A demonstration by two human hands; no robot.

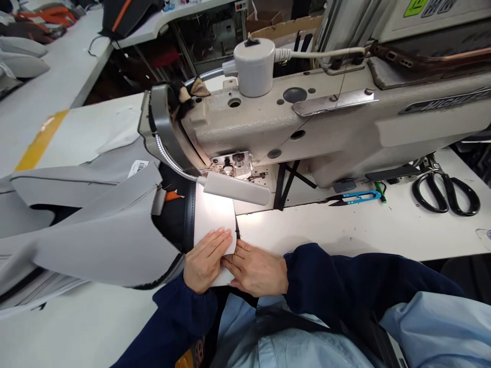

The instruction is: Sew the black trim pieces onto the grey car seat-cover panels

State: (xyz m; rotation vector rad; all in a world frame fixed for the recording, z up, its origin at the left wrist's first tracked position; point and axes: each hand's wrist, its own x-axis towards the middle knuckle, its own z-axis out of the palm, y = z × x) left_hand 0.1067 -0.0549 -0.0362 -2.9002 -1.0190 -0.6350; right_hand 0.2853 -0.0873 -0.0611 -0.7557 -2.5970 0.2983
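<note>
A white fabric panel (215,214) runs from under the sewing machine's (264,122) head towards my body, with a black stitched strip (189,220) along its left side. My left hand (202,261) lies on the panel, fingers stretched flat and side by side. At the panel's right edge, my right hand (256,268) has its fingers bent and closed on the material, thumb low near the left hand. The large grey padded cover (103,245) joined to the work spreads out to the left. A lamp (237,189) hides the needle area.
Blue thread snips (355,198) and black-handled scissors (445,191) lie on the white table (307,232) to the right. Black straps (284,186) cross by the machine bed. Yellow tape (43,139) marks the table at the far left.
</note>
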